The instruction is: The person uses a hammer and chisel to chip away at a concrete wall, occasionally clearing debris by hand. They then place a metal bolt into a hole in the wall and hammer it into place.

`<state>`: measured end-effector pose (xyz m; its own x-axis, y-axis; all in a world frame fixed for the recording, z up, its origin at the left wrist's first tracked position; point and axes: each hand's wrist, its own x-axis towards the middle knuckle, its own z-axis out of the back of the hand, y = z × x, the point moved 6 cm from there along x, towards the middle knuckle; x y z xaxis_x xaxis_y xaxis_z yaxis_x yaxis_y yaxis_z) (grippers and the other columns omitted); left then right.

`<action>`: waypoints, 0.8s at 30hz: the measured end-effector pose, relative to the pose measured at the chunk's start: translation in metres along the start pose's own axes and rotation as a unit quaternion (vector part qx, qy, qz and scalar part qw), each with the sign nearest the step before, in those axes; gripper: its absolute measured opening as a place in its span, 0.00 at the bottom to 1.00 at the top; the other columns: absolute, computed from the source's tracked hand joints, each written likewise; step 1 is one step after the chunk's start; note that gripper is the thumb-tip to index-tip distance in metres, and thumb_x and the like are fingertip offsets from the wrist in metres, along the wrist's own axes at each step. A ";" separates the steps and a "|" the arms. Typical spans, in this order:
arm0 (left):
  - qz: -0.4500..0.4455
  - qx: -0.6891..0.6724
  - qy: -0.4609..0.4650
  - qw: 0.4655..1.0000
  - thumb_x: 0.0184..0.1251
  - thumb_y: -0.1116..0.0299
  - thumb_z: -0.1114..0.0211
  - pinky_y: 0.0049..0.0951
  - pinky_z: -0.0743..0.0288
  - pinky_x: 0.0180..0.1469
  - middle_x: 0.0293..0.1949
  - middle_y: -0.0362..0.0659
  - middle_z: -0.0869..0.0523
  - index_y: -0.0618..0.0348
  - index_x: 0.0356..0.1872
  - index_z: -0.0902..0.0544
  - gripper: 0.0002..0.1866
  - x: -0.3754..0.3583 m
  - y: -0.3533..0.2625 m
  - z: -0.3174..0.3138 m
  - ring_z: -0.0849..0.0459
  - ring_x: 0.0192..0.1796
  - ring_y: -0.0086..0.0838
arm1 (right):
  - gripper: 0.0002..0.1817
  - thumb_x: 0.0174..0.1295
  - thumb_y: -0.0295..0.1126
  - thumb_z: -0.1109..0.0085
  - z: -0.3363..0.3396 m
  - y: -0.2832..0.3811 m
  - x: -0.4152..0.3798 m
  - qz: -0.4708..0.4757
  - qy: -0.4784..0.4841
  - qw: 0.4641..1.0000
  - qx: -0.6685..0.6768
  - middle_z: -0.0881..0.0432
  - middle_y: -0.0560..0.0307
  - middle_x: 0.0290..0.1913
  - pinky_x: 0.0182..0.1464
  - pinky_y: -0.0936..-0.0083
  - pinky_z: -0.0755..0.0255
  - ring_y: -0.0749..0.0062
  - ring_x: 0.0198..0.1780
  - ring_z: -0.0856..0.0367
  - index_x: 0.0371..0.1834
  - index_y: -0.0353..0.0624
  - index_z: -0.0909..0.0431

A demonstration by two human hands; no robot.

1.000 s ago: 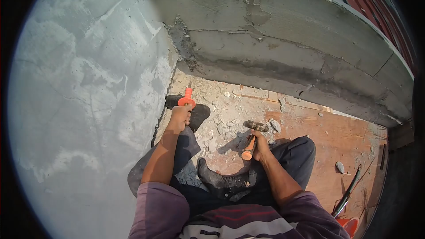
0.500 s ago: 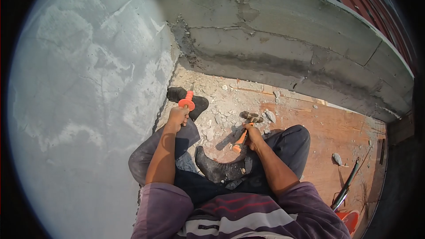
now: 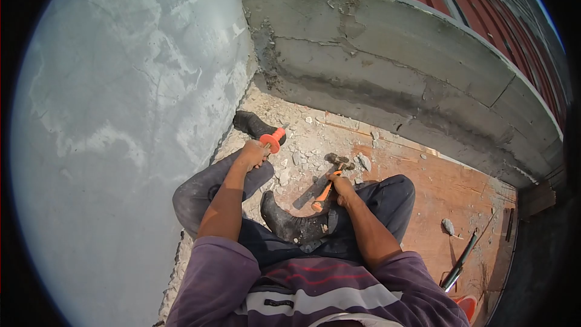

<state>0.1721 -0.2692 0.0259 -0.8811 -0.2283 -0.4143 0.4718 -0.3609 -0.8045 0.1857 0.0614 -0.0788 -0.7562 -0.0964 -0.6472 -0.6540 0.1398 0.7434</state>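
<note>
Chisel [image 3: 272, 143], orange-guarded, gripped in left hand [image 3: 252, 156] near dark boot [image 3: 249, 122], its tip newly swung rightward; hammer [image 3: 324, 195], clasped in right hand [image 3: 344, 190], stood apart above rubble [image 3: 296, 158], striking seemingly paused.

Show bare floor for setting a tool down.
Mostly bare: reddish board between the right knee, grey chunk and concrete wall. Crowded: rubble between chisel and hammer; lower right, dark tube and red container.

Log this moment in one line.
left hand: grips orange-guarded chisel | right hand: grips hammer near head | rubble: scattered on floor
</note>
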 end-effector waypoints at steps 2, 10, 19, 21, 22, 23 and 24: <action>-0.004 -0.006 -0.001 1.000 0.66 0.68 0.34 0.22 0.35 0.15 0.21 0.39 0.20 0.62 0.29 0.20 0.09 -0.005 0.000 0.000 0.28 0.16 0.19 | 0.15 0.65 0.35 0.34 -0.002 0.002 -0.008 -0.001 -0.002 1.000 -0.002 0.19 0.53 0.28 0.18 0.65 0.25 0.64 0.21 0.20 0.35 0.31 0.23; -0.024 -0.052 -0.020 0.998 0.67 0.69 0.35 0.23 0.36 0.14 0.22 0.38 0.21 0.63 0.33 0.19 0.07 -0.029 -0.016 -0.008 0.29 0.15 0.18 | 0.16 0.64 0.36 0.33 -0.002 -0.006 0.003 0.005 0.006 1.000 -0.001 0.19 0.52 0.28 0.18 0.65 0.25 0.64 0.22 0.20 0.34 0.31 0.22; -0.074 -0.232 0.023 0.970 0.69 0.70 0.36 0.24 0.39 0.13 0.20 0.35 0.25 0.60 0.28 0.21 0.09 -0.052 -0.047 -0.048 0.32 0.13 0.18 | 0.16 0.65 0.36 0.34 -0.003 0.001 -0.006 0.004 0.007 1.000 -0.011 0.19 0.52 0.29 0.18 0.67 0.26 0.65 0.23 0.19 0.37 0.30 0.22; -0.067 -0.229 0.025 0.971 0.69 0.70 0.36 0.23 0.38 0.14 0.20 0.35 0.25 0.60 0.28 0.21 0.09 -0.056 -0.036 -0.057 0.32 0.14 0.18 | 0.16 0.65 0.37 0.35 -0.004 0.008 -0.017 0.006 0.015 1.000 -0.014 0.19 0.52 0.29 0.16 0.68 0.25 0.65 0.21 0.19 0.37 0.30 0.22; -0.061 -0.233 0.029 0.970 0.68 0.70 0.36 0.23 0.38 0.14 0.21 0.36 0.25 0.60 0.28 0.21 0.09 -0.061 -0.031 -0.061 0.32 0.14 0.18 | 0.16 0.66 0.37 0.35 -0.005 0.010 -0.018 0.007 0.020 1.000 -0.015 0.19 0.52 0.29 0.15 0.69 0.25 0.66 0.21 0.19 0.37 0.30 0.22; -0.055 -0.237 0.032 0.969 0.68 0.70 0.36 0.23 0.38 0.14 0.21 0.36 0.25 0.60 0.28 0.21 0.09 -0.064 -0.027 -0.064 0.32 0.14 0.18 | 0.16 0.66 0.37 0.35 -0.006 0.009 -0.013 0.011 0.027 1.000 -0.005 0.19 0.53 0.29 0.14 0.69 0.25 0.66 0.20 0.20 0.37 0.30 0.22; -0.041 -0.238 0.034 0.970 0.68 0.70 0.35 0.24 0.38 0.15 0.21 0.36 0.25 0.61 0.29 0.21 0.08 -0.068 -0.021 -0.066 0.32 0.14 0.18 | 0.16 0.66 0.37 0.36 -0.006 0.004 -0.009 0.013 0.032 0.999 0.004 0.19 0.53 0.28 0.14 0.69 0.25 0.66 0.19 0.20 0.37 0.30 0.22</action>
<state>0.2197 -0.1863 0.0422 -0.9226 -0.1502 -0.3554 0.3458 0.0866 -0.9343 0.1896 0.0573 -0.0689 -0.7727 -0.1557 -0.6154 -0.6343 0.1506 0.7583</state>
